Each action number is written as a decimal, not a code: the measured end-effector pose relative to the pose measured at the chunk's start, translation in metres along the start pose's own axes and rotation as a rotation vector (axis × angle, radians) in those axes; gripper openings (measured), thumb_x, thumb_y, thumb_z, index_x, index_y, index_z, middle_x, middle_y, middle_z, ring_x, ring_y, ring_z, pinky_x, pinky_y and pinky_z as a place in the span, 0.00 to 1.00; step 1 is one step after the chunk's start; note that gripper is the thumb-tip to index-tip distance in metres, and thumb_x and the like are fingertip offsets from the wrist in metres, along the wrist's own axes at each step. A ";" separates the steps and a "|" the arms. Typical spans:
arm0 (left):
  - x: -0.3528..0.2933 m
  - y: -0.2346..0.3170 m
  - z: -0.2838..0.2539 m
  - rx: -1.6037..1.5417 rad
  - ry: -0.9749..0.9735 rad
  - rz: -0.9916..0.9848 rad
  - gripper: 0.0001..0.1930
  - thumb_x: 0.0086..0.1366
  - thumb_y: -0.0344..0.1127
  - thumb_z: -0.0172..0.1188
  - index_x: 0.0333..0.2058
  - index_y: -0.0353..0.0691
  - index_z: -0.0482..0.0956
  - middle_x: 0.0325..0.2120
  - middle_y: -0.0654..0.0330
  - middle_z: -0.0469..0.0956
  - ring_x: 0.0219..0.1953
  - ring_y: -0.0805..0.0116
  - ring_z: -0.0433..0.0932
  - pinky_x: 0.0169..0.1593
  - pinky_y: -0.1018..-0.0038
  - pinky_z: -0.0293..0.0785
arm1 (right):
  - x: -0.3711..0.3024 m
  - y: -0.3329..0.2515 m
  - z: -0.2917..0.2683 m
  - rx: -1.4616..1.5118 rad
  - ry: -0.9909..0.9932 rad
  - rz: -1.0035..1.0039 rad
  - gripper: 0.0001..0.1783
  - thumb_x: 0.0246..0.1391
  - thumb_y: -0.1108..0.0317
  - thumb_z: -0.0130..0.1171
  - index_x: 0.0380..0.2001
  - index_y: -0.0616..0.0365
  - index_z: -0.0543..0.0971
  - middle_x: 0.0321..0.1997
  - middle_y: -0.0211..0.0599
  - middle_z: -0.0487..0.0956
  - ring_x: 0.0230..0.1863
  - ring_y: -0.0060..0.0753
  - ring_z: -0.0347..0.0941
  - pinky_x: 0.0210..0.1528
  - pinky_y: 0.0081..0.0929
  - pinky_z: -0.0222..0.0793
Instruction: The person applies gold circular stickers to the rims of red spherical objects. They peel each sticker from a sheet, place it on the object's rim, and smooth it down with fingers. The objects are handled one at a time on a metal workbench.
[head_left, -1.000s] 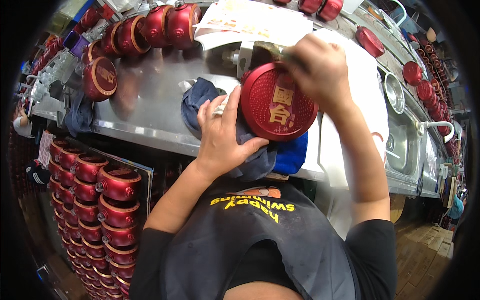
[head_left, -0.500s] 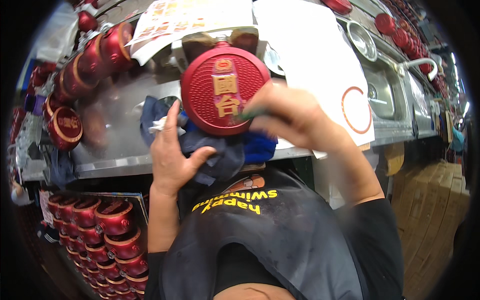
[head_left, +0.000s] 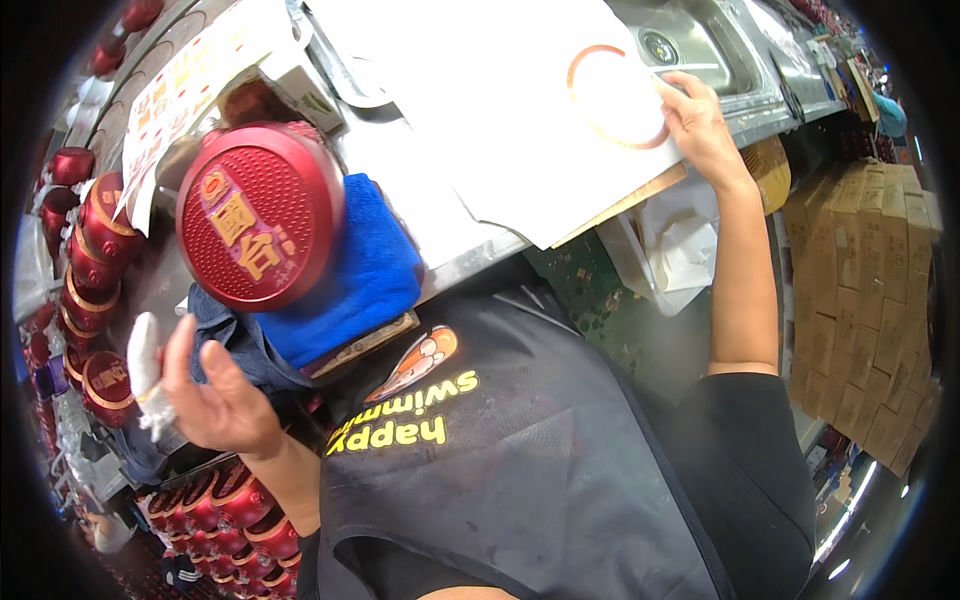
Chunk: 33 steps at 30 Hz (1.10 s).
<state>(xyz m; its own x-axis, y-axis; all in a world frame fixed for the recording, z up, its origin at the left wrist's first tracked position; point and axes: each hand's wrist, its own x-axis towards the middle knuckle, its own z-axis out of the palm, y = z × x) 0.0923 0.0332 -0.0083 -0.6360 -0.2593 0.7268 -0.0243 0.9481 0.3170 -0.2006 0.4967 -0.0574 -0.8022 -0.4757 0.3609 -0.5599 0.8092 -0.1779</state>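
Note:
A round red jar [head_left: 258, 215], its face dimpled and bearing a purple label with gold characters, lies at the left of the bench. Beneath its near side is a folded blue cloth [head_left: 350, 285], with a dark grey-blue cloth [head_left: 250, 350] beside it. My left hand [head_left: 225, 395] is open just below the jar, fingers spread and empty, one fingertip wrapped in white. Far to the right, my right hand [head_left: 705, 130] has its fingertips closed at the edge of a white sheet [head_left: 490, 110], beside an orange ring [head_left: 598, 52]. Anything pinched there is too small to tell.
More red jars [head_left: 100, 215] line the bench's left end, and others are stacked [head_left: 235, 505] below. Behind the jar lies a printed sheet [head_left: 195, 85]. A steel sink [head_left: 715, 50] is at the far right; brown cartons [head_left: 860, 290] stand beyond a white bin [head_left: 665, 255].
My right hand has left the jar's label and reached right to the white sheet. My left hand has moved down and left of the jar. The whole view has swung right.

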 end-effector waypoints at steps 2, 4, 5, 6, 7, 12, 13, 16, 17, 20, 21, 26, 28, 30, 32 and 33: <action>0.000 0.024 0.011 -0.152 -0.064 0.113 0.13 0.72 0.31 0.61 0.49 0.27 0.83 0.58 0.40 0.76 0.60 0.51 0.74 0.65 0.59 0.67 | -0.012 -0.019 -0.003 -0.018 -0.207 -0.138 0.22 0.57 0.78 0.58 0.54 0.52 0.83 0.59 0.44 0.76 0.61 0.52 0.70 0.64 0.41 0.68; 0.004 0.038 0.020 -0.160 -0.133 0.167 0.11 0.71 0.29 0.61 0.48 0.28 0.84 0.57 0.40 0.77 0.60 0.51 0.75 0.67 0.58 0.66 | -0.020 -0.043 -0.001 -0.101 -0.290 -0.204 0.24 0.56 0.79 0.58 0.56 0.50 0.83 0.58 0.41 0.75 0.60 0.49 0.71 0.65 0.40 0.67; 0.005 0.043 0.026 -0.171 -0.133 0.146 0.11 0.70 0.27 0.62 0.48 0.29 0.84 0.56 0.41 0.78 0.61 0.51 0.75 0.67 0.58 0.66 | -0.021 -0.055 0.002 -0.179 -0.290 -0.201 0.23 0.56 0.78 0.58 0.55 0.49 0.83 0.56 0.39 0.76 0.59 0.47 0.71 0.64 0.41 0.67; 0.007 0.047 0.028 -0.185 -0.139 0.150 0.11 0.70 0.26 0.62 0.48 0.29 0.84 0.56 0.41 0.78 0.60 0.51 0.75 0.67 0.59 0.66 | -0.018 -0.064 0.007 -0.232 -0.235 -0.243 0.23 0.56 0.77 0.58 0.55 0.49 0.83 0.55 0.37 0.76 0.58 0.45 0.72 0.64 0.42 0.67; 0.009 0.049 0.030 -0.156 -0.141 0.167 0.11 0.69 0.25 0.62 0.48 0.29 0.84 0.56 0.41 0.78 0.60 0.51 0.75 0.66 0.59 0.66 | -0.015 -0.072 0.011 -0.222 -0.299 -0.204 0.22 0.57 0.75 0.57 0.54 0.48 0.83 0.53 0.36 0.76 0.58 0.44 0.72 0.63 0.44 0.67; 0.011 0.056 0.037 -0.185 -0.163 0.141 0.11 0.64 0.29 0.67 0.45 0.36 0.87 0.53 0.44 0.80 0.55 0.48 0.77 0.61 0.59 0.69 | 0.015 -0.117 0.029 -0.127 -0.217 -0.288 0.16 0.62 0.70 0.53 0.51 0.49 0.82 0.50 0.31 0.77 0.56 0.36 0.74 0.55 0.56 0.69; 0.010 0.057 0.037 -0.177 -0.158 0.135 0.10 0.64 0.29 0.67 0.44 0.37 0.88 0.53 0.44 0.80 0.55 0.48 0.77 0.62 0.58 0.69 | 0.021 -0.129 0.031 -0.111 -0.256 -0.283 0.16 0.62 0.71 0.53 0.51 0.49 0.81 0.50 0.32 0.78 0.56 0.36 0.75 0.54 0.54 0.70; 0.006 0.057 0.036 -0.185 -0.184 0.133 0.10 0.64 0.28 0.66 0.44 0.35 0.87 0.52 0.44 0.80 0.55 0.50 0.77 0.62 0.60 0.68 | 0.043 -0.156 0.034 -0.003 -0.235 -0.390 0.14 0.62 0.72 0.55 0.50 0.51 0.80 0.49 0.32 0.79 0.53 0.37 0.77 0.50 0.49 0.74; 0.004 0.056 0.034 -0.157 -0.203 0.153 0.10 0.65 0.26 0.65 0.45 0.32 0.86 0.54 0.43 0.79 0.57 0.51 0.77 0.64 0.60 0.68 | 0.053 -0.158 0.035 0.075 -0.294 -0.438 0.15 0.62 0.73 0.55 0.50 0.51 0.80 0.49 0.33 0.79 0.52 0.38 0.78 0.49 0.46 0.74; 0.002 0.050 0.027 -0.164 -0.173 0.107 0.10 0.63 0.28 0.67 0.43 0.36 0.88 0.52 0.45 0.81 0.55 0.51 0.77 0.61 0.61 0.69 | 0.080 -0.156 0.043 0.208 -0.240 -0.474 0.18 0.60 0.76 0.57 0.52 0.51 0.80 0.52 0.34 0.78 0.51 0.40 0.78 0.49 0.38 0.76; 0.001 0.047 0.025 -0.170 -0.156 0.084 0.10 0.62 0.29 0.68 0.43 0.38 0.88 0.51 0.45 0.81 0.54 0.51 0.77 0.60 0.61 0.70 | 0.086 -0.154 0.048 0.244 -0.176 -0.473 0.19 0.59 0.77 0.58 0.53 0.51 0.81 0.53 0.35 0.78 0.51 0.41 0.78 0.50 0.35 0.76; -0.004 0.033 0.015 -0.143 -0.131 0.062 0.10 0.63 0.27 0.66 0.43 0.36 0.87 0.51 0.44 0.81 0.54 0.51 0.77 0.60 0.61 0.71 | 0.094 -0.146 0.063 0.081 -0.140 -0.733 0.20 0.58 0.77 0.63 0.52 0.48 0.82 0.62 0.33 0.74 0.55 0.39 0.78 0.54 0.34 0.77; -0.006 0.025 0.013 -0.180 -0.086 0.043 0.10 0.64 0.27 0.65 0.43 0.36 0.87 0.51 0.44 0.81 0.55 0.51 0.78 0.61 0.60 0.71 | 0.094 -0.142 0.057 0.151 -0.155 -0.687 0.20 0.57 0.77 0.64 0.52 0.47 0.82 0.62 0.33 0.74 0.57 0.37 0.77 0.55 0.33 0.77; -0.008 0.018 0.009 -0.166 -0.084 0.015 0.09 0.64 0.27 0.64 0.43 0.34 0.86 0.50 0.44 0.80 0.55 0.51 0.78 0.63 0.59 0.70 | 0.098 -0.135 0.045 0.159 -0.154 -0.554 0.20 0.57 0.78 0.63 0.52 0.47 0.83 0.63 0.35 0.74 0.59 0.37 0.76 0.56 0.34 0.76; -0.009 0.012 0.009 -0.176 -0.061 -0.008 0.09 0.65 0.27 0.64 0.42 0.33 0.87 0.49 0.44 0.81 0.54 0.50 0.78 0.63 0.58 0.69 | 0.103 -0.126 0.035 0.148 -0.203 -0.439 0.21 0.57 0.80 0.61 0.52 0.47 0.83 0.64 0.39 0.74 0.62 0.40 0.74 0.58 0.36 0.75; -0.008 0.009 0.010 -0.197 -0.047 -0.016 0.09 0.65 0.27 0.63 0.42 0.33 0.87 0.49 0.44 0.82 0.54 0.51 0.78 0.63 0.58 0.69 | 0.106 -0.122 0.033 0.145 -0.188 -0.562 0.21 0.57 0.80 0.60 0.52 0.46 0.83 0.64 0.39 0.74 0.62 0.41 0.74 0.58 0.37 0.75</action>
<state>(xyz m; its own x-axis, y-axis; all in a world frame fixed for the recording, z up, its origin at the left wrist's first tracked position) 0.0899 0.0461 -0.0175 -0.6724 -0.2609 0.6927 0.1136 0.8884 0.4448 -0.2245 0.3361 -0.0272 -0.3913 -0.8796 0.2707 -0.9201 0.3678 -0.1347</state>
